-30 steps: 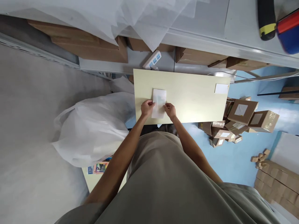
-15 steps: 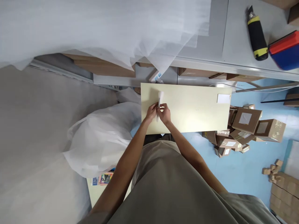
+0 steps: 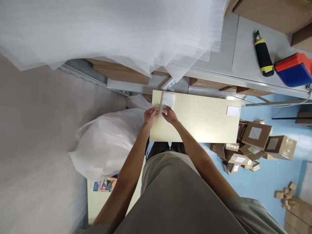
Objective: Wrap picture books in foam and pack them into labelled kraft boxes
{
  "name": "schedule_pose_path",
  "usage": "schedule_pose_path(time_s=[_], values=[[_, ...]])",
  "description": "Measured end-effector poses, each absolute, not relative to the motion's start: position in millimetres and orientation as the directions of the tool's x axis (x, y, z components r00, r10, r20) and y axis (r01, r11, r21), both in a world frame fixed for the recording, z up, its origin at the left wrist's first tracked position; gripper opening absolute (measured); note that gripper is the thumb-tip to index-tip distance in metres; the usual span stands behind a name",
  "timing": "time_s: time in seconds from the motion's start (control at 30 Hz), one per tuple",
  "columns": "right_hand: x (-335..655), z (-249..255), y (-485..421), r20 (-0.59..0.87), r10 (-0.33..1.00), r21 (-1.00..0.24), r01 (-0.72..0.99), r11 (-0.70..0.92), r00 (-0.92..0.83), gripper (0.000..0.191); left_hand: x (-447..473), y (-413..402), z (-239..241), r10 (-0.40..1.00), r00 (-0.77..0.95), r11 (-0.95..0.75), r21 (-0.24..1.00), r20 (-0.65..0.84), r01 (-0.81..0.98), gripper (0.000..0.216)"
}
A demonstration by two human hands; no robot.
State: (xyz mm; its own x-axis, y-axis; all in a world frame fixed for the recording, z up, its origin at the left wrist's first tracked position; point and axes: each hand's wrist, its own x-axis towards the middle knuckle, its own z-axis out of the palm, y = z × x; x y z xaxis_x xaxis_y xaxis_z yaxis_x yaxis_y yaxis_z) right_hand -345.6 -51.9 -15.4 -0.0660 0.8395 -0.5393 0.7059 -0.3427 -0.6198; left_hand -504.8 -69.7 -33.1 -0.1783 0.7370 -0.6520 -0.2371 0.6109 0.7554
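A flat white packet, apparently wrapped in thin foam sheet, lies near the left end of the pale yellow board. My right hand rests on the packet's lower part, thumb and fingers apart. Just left of the packet, by the board's left edge, is my left hand. Its fingers are loosely bent and apart, with nothing seen in them. What is inside the wrap is hidden.
White foam sheets hang over the grey bench. A utility knife and a red and blue tool lie on it. A white bag stands left; cartons are piled right. A white card lies on the board.
The packet, held on edge between both hands before, now lies flat on the board. My left hand has moved left, away from it. The camera view has shifted slightly.
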Motion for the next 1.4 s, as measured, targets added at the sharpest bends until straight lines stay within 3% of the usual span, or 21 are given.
schedule_pose_path(time_s=[0.07, 0.17, 0.23, 0.33, 0.47, 0.67, 0.97, 1.4], values=[[-340.3, -2.0, -56.5, -0.522, 0.846, -0.707, 0.611, -0.357, -0.109, 0.019, -512.1, -91.7, -11.4, 0.774, -0.134, 0.568, 0.773, -0.618, -0.283, 0.051], [-329.8, 28.8, -75.5, -0.422, 0.871, -0.882, 0.336, -0.330, -0.253, 0.021, -512.9, -126.5, 28.3, 0.815, -0.090, 0.529, 0.798, -0.573, -0.289, 0.057], [-321.7, 55.5, -96.1, -0.347, 0.878, -0.936, 0.176, -0.304, -0.329, 0.032, -507.8, -150.5, 56.3, 0.838, -0.067, 0.501, 0.812, -0.542, -0.299, 0.057], [-308.5, 96.5, -132.8, -0.277, 0.887, -0.961, 0.088, -0.263, -0.369, 0.042, -493.9, -188.7, 95.3, 0.857, -0.058, 0.466, 0.818, -0.512, -0.337, 0.054], [-290.6, 133.9, -181.1, -0.229, 0.895, -0.973, 0.051, -0.227, -0.384, 0.040, -467.2, -244.7, 133.3, 0.869, -0.110, 0.425, 0.841, -0.483, -0.334, 0.049], [-266.7, 151.1, -245.9, -0.206, 0.860, -0.974, 0.012, -0.226, -0.466, 0.032, -423.6, -332.4, 164.1, 0.861, -0.247, 0.349, 0.870, -0.444, -0.348, 0.049], [-257.4, 170.4, -325.4, -0.176, 0.678, -0.971, 0.013, -0.238, -0.714, 0.035, -394.6, -454.7, 198.8, 0.766, -0.445, 0.281, 0.865, -0.463, -0.416, 0.040], [-306.6, 192.0, -430.5, -0.088, 0.481, -0.994, 0.047, -0.096, -0.872, 0.026, -412.5, -595.6, 215.3, 0.709, -0.611, 0.129, 0.916, -0.352, -0.379, 0.039]])
